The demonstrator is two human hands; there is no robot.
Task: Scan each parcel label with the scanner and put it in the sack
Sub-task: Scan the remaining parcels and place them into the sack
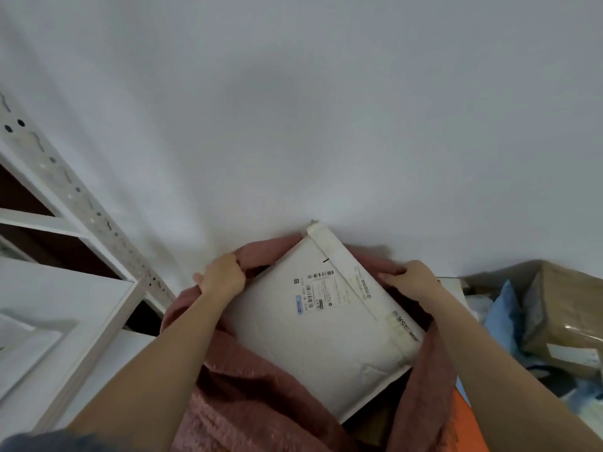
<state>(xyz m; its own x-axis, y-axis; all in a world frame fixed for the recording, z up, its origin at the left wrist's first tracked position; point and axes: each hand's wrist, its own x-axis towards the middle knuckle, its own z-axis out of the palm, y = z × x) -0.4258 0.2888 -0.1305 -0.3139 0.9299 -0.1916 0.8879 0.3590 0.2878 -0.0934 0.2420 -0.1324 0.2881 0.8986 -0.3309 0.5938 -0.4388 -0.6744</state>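
Fingers grip sack, hiding parcel edges.

White padded parcel with black barcodes, dusty-pink sack, brown cardboard box.

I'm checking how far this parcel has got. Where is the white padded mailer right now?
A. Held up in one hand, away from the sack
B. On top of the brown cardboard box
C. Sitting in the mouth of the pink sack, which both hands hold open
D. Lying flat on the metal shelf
C: the white padded mailer lies label up inside the pink sack, whose rim the left hand and right hand grip on either side.
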